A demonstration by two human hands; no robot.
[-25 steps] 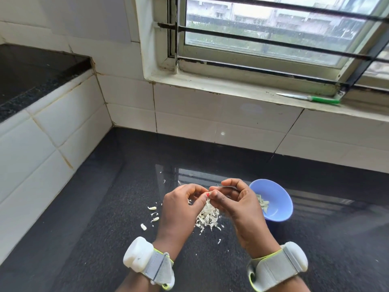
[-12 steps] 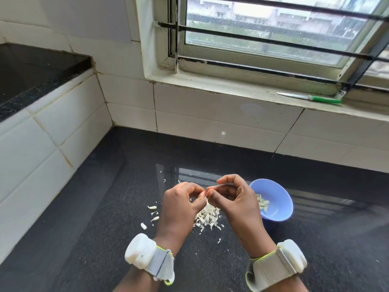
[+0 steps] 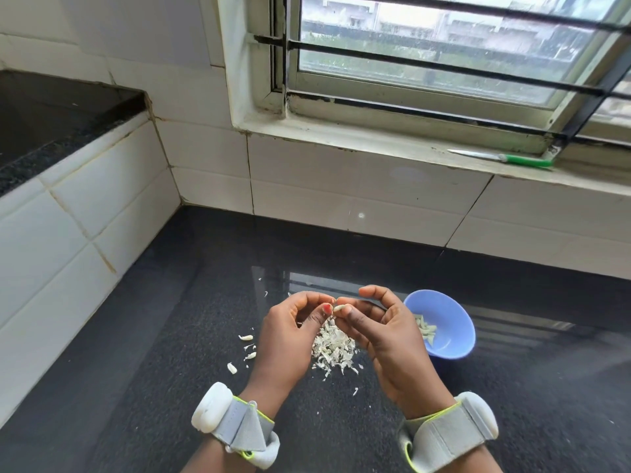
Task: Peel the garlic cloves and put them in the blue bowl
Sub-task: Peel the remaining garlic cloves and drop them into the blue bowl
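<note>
We pinch a garlic clove (image 3: 338,308) between the thumb and fingers of our right hand (image 3: 386,339), while our left hand (image 3: 290,339) curls its fingertips against the clove's end, thumb beside it. Below our hands a heap of papery garlic skins (image 3: 333,349) lies on the black granite counter (image 3: 170,336), with a few loose cloves (image 3: 246,337) left of it. The blue bowl (image 3: 450,322), holding peeled cloves (image 3: 425,329), sits just right of our right hand. A green-handled knife (image 3: 505,158) rests on the window sill (image 3: 375,145).

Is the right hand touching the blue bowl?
Cannot tell. In the head view the right hand covers the bowl's left rim, hiding any contact or gap.
</note>
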